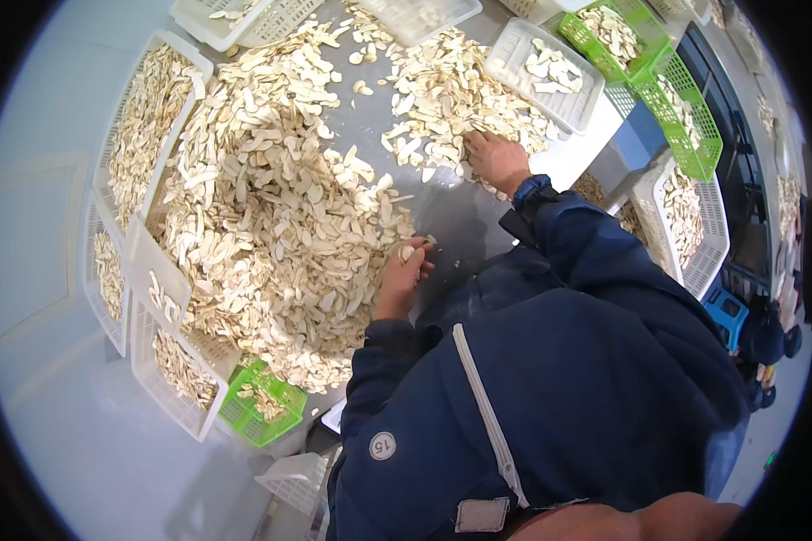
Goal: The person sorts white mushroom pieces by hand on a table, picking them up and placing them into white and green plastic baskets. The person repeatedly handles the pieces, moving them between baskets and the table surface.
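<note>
A large heap of pale dried slices (277,223), which look like mushroom, covers the left of the grey metal table (362,122). My left hand (398,284) is at the heap's right edge. Its fingers are closed on a pale slice (406,253), and a darker bit shows past the fingertips. Farther off, my right hand (497,161) lies palm down at the near edge of a smaller pile of slices (440,95). Its fingertips touch the slices; whether they grip any is hidden.
White perforated baskets of slices (101,203) line the left side. A translucent tray (501,57) holding a few slices sits beyond my right hand. Green baskets (707,128) stand at the upper right, another green basket (243,422) at the lower left. A blue stool (727,311) is at the right.
</note>
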Demonstrator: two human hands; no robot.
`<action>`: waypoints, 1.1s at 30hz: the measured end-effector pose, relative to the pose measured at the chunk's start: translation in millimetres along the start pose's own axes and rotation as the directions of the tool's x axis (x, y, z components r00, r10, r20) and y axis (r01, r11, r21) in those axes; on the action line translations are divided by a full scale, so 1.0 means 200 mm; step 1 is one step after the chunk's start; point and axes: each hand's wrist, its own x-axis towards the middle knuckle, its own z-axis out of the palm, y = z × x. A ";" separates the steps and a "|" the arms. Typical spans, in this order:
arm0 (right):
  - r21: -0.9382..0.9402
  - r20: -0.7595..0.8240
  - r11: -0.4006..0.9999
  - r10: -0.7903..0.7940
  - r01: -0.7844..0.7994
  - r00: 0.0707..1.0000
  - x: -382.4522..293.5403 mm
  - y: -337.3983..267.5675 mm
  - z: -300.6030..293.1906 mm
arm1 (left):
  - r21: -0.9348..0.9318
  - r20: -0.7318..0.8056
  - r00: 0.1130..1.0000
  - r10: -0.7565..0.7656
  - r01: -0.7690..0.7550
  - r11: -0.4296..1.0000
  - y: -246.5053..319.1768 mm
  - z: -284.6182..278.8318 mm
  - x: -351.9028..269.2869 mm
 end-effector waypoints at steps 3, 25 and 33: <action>-0.012 -0.070 0.997 -0.074 0.073 0.995 0.04 0.03 0.00 | -0.037 -0.015 1.000 -0.004 0.003 0.999 -0.01 -0.04 -0.04; 0.839 0.505 0.113 0.200 -0.532 0.840 -0.09 0.18 -0.17 | 0.075 0.080 0.996 -0.032 0.026 0.997 -0.03 -0.10 -0.07; 0.899 0.343 0.103 0.443 -0.427 0.828 -0.05 0.50 -0.24 | -0.068 0.010 0.981 -0.192 0.192 0.979 -0.18 -0.23 -0.22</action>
